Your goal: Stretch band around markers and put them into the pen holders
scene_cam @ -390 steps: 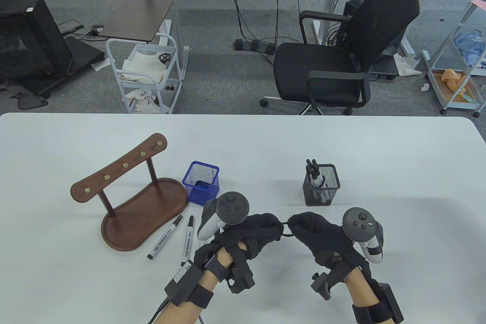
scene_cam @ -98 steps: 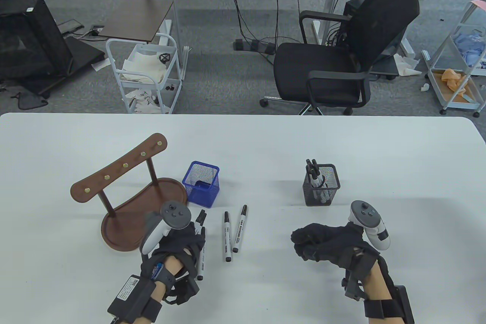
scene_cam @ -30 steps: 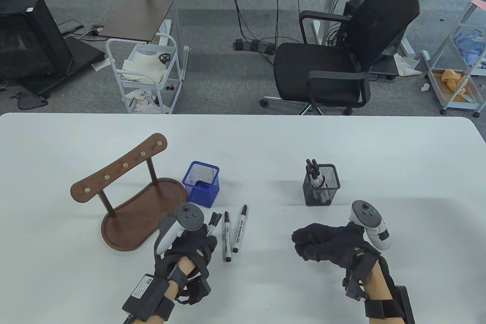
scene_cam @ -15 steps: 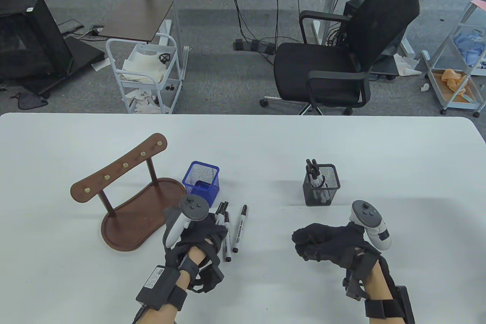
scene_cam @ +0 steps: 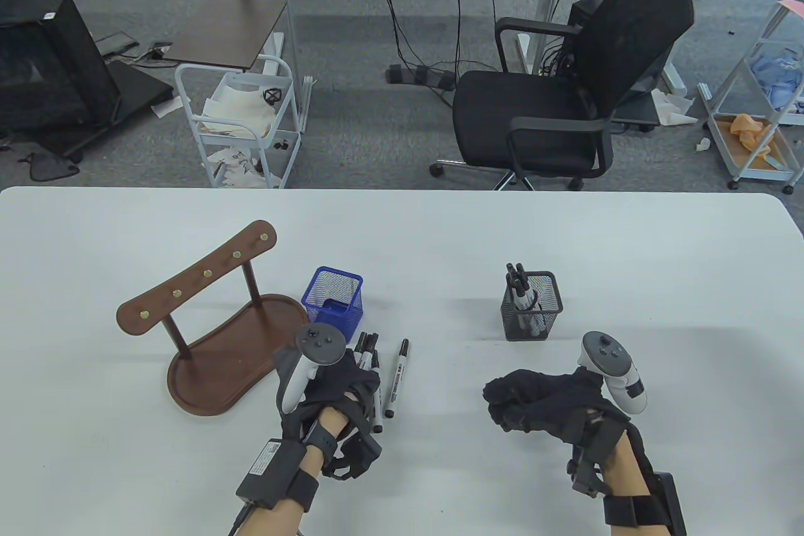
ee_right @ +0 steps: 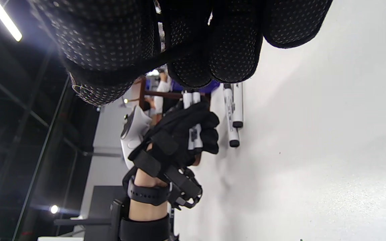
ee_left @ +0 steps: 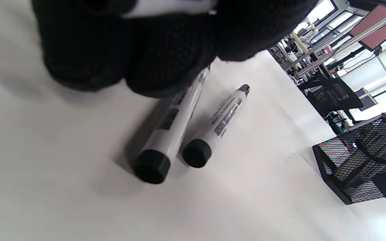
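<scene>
My left hand (scene_cam: 352, 382) grips two white markers (scene_cam: 363, 350) with black caps, their tips pointing at the blue mesh holder (scene_cam: 333, 303). It hovers right beside two more markers lying on the table, one (scene_cam: 377, 401) by its knuckles and one (scene_cam: 397, 377) further right. The left wrist view shows this lying pair (ee_left: 169, 127) just under my fingers (ee_left: 166, 57). My right hand (scene_cam: 512, 401) rests in a fist near the front. A dark strip under its curled fingers (ee_right: 233, 43) looks like the band. The black mesh holder (scene_cam: 531, 306) has several markers in it.
A brown wooden stand (scene_cam: 220, 335) with a row of pegs sits left of the blue holder. The white table (scene_cam: 659, 259) stretches bare to the right and back. An office chair (scene_cam: 565, 90) and carts stand beyond its far edge.
My left hand has carried its two markers to the right, up against the pair lying on the table. My right hand has stayed in place as a fist.
</scene>
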Available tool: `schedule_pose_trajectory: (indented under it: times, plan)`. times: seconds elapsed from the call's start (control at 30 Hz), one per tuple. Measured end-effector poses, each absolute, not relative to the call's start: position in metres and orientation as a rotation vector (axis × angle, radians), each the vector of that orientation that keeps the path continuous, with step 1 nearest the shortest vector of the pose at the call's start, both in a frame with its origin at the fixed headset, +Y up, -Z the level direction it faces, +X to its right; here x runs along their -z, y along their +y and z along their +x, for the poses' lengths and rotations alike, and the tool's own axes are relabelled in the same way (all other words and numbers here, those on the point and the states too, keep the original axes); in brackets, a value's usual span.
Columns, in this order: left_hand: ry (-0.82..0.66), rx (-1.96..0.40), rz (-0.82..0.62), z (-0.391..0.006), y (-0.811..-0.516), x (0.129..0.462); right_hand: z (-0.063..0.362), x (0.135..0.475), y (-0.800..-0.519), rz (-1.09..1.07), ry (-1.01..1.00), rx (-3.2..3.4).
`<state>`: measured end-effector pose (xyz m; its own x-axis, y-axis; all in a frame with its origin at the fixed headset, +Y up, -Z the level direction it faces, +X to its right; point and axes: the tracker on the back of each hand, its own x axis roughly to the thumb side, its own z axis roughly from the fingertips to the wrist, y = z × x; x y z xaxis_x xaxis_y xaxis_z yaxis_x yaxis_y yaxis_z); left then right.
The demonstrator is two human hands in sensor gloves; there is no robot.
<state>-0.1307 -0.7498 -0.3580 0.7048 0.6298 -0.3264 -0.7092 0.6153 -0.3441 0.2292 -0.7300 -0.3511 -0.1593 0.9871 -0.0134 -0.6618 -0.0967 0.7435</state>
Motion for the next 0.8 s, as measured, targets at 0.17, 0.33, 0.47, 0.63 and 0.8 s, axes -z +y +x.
schedule_pose_trajectory:
  times: [0.17, 0.33, 0.47, 0.63, 0.8]
  plan:
    - [0.187, -0.699, -0.476, -0.125, -0.755, 0.360, 0.229, 0.351, -0.730, 0.603, 0.729, -1.615]
    - [0.195, -0.627, -0.458, -0.121, -0.758, 0.362, 0.230, 0.351, -0.730, 0.604, 0.727, -1.614]
    - [0.194, -0.583, -0.458, -0.120, -0.757, 0.363, 0.230, 0.351, -0.730, 0.606, 0.726, -1.612]
    - [0.202, -0.523, -0.450, -0.119, -0.756, 0.363, 0.230, 0.351, -0.729, 0.606, 0.726, -1.612]
    - [0.208, -0.431, -0.460, -0.117, -0.754, 0.362, 0.230, 0.351, -0.730, 0.606, 0.728, -1.613]
